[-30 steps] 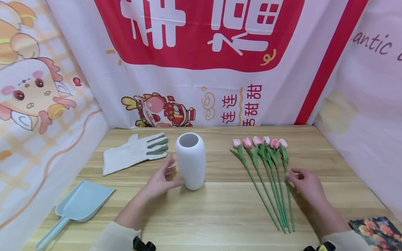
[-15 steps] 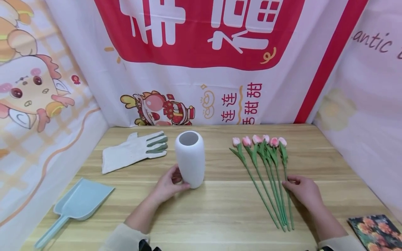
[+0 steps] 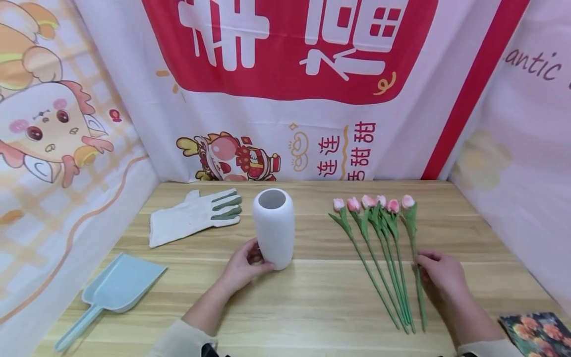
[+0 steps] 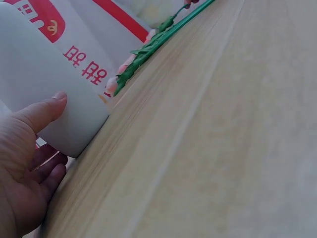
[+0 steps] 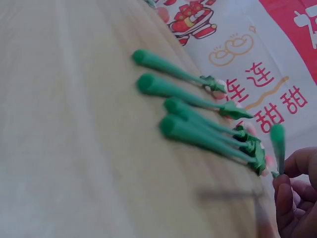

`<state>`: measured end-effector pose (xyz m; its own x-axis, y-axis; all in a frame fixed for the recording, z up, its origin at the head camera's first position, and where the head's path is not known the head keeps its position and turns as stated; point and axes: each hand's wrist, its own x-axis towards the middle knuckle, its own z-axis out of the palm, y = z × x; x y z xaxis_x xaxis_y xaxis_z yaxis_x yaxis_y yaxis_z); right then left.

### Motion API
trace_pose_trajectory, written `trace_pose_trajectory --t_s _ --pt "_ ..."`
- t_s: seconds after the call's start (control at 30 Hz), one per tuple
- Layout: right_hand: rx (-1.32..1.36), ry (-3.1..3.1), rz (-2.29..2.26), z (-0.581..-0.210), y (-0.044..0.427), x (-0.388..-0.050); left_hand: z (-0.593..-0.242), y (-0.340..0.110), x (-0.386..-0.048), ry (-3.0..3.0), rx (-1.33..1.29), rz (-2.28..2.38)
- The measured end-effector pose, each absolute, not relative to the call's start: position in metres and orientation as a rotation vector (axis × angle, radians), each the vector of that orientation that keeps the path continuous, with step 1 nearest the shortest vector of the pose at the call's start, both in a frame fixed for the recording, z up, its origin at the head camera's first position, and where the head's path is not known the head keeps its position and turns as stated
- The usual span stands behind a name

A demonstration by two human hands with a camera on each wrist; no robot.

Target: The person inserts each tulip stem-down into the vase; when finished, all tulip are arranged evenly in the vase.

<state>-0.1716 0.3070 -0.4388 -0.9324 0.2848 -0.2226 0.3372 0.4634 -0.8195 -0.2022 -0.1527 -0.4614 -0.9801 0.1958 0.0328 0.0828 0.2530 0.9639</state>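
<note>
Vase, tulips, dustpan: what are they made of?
Vase: likely ceramic, matte white; soft shading, no sharp highlights. Coated plastic possible.
Tulips: seemingly artificial; smooth, probably plastic stems, uniformly green with blunt ends. Petal material unclear.
Dustpan: probably molded plastic, smooth; even pale blue, handle apparently integral.

Smooth matt vase (image 3: pixel 276 230), wood-grained table (image 3: pixel 321 302)

Head view bright, even; soft shadow beside right hand (image 3: pixel 446 277). Left wrist view duller. Right wrist view: stems (image 5: pixel 195 136) blurred at near ends.
</note>
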Motion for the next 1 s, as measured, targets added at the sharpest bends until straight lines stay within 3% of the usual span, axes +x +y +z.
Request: trace_pose_trajectory --t_s 0.3,1.0 --pt "0.410 2.422 -1.951 -0.403 0.280 -0.189 -0.463 -0.156 -0.199 2.421 0.238 1.867" --pt "0.181 1.741 -2.688 -0.320 0.160 -0.217 -0.468 -0.151 -0.200 2.443 0.292 1.879"
